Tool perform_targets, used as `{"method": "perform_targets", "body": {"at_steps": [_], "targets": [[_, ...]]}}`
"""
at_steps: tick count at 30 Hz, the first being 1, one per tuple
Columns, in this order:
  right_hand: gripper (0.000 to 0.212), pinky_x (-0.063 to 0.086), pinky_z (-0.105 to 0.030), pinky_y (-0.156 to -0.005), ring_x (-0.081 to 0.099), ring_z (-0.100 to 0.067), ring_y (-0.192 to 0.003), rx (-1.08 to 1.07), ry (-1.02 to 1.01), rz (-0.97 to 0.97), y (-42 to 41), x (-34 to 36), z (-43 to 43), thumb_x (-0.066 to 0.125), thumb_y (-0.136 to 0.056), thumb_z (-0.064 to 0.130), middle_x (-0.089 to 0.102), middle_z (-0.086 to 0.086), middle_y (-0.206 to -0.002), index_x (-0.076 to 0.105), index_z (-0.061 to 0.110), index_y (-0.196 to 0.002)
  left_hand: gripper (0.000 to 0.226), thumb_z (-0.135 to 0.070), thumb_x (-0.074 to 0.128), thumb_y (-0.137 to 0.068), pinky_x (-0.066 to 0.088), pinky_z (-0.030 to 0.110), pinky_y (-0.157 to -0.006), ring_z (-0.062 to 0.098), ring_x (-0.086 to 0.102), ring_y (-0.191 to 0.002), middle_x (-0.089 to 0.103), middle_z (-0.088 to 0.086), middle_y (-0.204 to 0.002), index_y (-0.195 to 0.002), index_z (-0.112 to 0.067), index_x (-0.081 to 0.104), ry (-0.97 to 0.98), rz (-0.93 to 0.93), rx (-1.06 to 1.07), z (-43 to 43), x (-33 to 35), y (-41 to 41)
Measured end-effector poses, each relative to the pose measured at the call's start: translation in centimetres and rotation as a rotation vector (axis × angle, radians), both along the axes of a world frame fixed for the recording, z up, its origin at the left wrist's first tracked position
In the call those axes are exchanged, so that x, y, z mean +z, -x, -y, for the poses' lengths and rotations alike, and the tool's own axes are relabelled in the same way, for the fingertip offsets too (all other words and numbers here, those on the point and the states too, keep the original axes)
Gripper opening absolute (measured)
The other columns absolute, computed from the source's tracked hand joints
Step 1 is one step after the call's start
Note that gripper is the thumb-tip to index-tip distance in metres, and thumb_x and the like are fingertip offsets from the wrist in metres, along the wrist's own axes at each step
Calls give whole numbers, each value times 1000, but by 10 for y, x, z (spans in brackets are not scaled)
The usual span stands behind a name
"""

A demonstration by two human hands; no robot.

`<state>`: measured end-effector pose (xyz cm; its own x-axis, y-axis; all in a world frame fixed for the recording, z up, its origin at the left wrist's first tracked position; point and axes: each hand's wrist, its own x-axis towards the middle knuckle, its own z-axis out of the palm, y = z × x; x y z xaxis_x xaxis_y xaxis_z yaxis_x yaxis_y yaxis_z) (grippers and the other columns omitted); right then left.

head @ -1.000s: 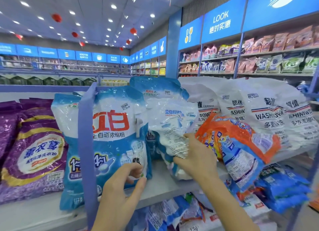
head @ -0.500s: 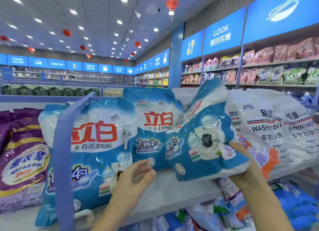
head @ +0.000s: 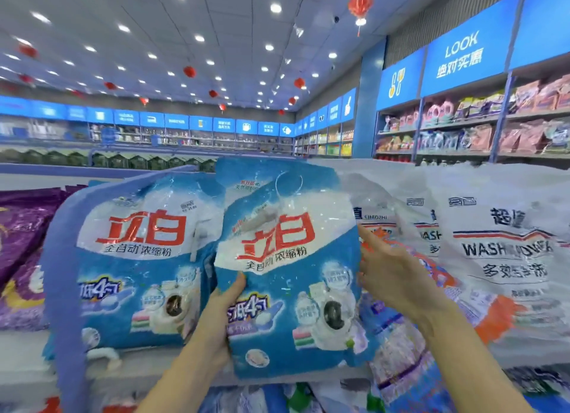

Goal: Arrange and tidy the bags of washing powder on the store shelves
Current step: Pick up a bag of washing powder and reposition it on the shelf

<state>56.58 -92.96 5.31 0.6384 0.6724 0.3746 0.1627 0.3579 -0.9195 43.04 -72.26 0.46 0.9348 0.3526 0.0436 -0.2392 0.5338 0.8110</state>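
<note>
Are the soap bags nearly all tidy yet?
Partly. One blue bag stands upright by the purple bags. The left hand grips a second blue bag, the right hand touching its edge. The orange bag by the white bags lies slumped, not yet straightened.

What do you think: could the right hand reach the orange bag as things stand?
Probably yes. The right hand sits directly in front of the orange bag, nothing between them, and its fingers only touch the blue bag, which the left hand grips.
</note>
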Motion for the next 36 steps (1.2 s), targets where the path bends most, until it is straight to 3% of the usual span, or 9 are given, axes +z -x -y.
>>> {"method": "perform_targets", "body": {"at_steps": [3, 8, 12, 15, 18, 25, 29, 32, 36], "targets": [[50, 53, -36, -86, 65, -23, -105, -120, 118, -60, -12, 14, -14, 62, -82, 45, 69, -6, -115, 59, 14, -121, 49, -31, 68, -72, 51, 61, -85, 40, 68, -92, 71, 19, -103, -117, -13, 60, -64, -36, 69, 9, -8, -1], [5, 54, -24, -51, 69, -12, -60, -482, -155, -180, -29, 16, -35, 59, -91, 11, 70, -4, -81, 64, 11, -92, 19, -15, 59, -87, 55, 19, -62, 6, 71, -75, 75, -11, -83, -98, -30, 58, -435, 52, 277, 17, 12, -9], [5, 51, -32, -69, 64, -20, -74, -549, -211, -135, -36, 5, -54, 61, -91, 13, 65, -8, -85, 64, 11, -93, 29, -26, 66, -85, 47, 20, -72, 15, 64, -93, 68, -1, -101, -112, -19, 58, -675, -40, 597, -3, 5, -25], [39, 49, -40, -85, 60, -23, -93, -577, -208, -237, -39, -3, -72, 70, -83, 23, 62, -9, -105, 58, 11, -118, 43, -49, 51, -90, 42, 32, -64, 27, 63, -77, 68, 16, -80, -85, -7, 62, -679, -185, 752, -19, -10, -38], [15, 44, -25, -61, 52, -9, -66, -624, -213, -197, -45, 1, -81, 65, -86, 12, 54, -1, -72, 58, 15, -74, 55, -53, 44, -92, 38, 32, -59, 31, 61, -72, 65, 18, -73, -75, -2, 57, -705, -248, 842, -24, -12, -45], [17, 53, -38, -75, 63, -23, -80, -717, -195, -189, -56, 3, -104, 57, -93, 13, 66, -2, -80, 61, 19, -77, 32, -37, 47, -95, 47, 33, -86, 16, 57, -105, 57, 5, -121, -122, -20, 42, -767, -33, 959, -14, -11, -41], [9, 53, -26, -68, 62, -18, -79, -806, -259, -206, -53, 2, -115, 56, -93, 13, 65, -5, -86, 64, 9, -90, 63, -51, 50, -89, 27, 40, -112, 20, 30, -137, 35, 7, -146, -139, -17, 32, -1357, 189, 1101, 23, -12, -33], [14, 54, -32, -73, 63, -24, -85, -784, -207, -217, -57, 1, -116, 56, -93, 16, 66, -8, -90, 65, 5, -93, 83, -78, 28, -81, 18, 54, -111, 29, 24, -140, 35, 12, -150, -141, -21, 35, -1909, -20, 895, 32, -36, -52], [9, 45, -28, -72, 56, -17, -87, -699, 64, 27, -62, 24, -85, 51, -94, 9, 62, -5, -96, 59, 10, -96, 93, -86, 23, -75, 18, 57, -109, 29, 29, -137, 42, 12, -147, -141, -22, 38, -2117, -165, 776, 11, -42, -62]]}}
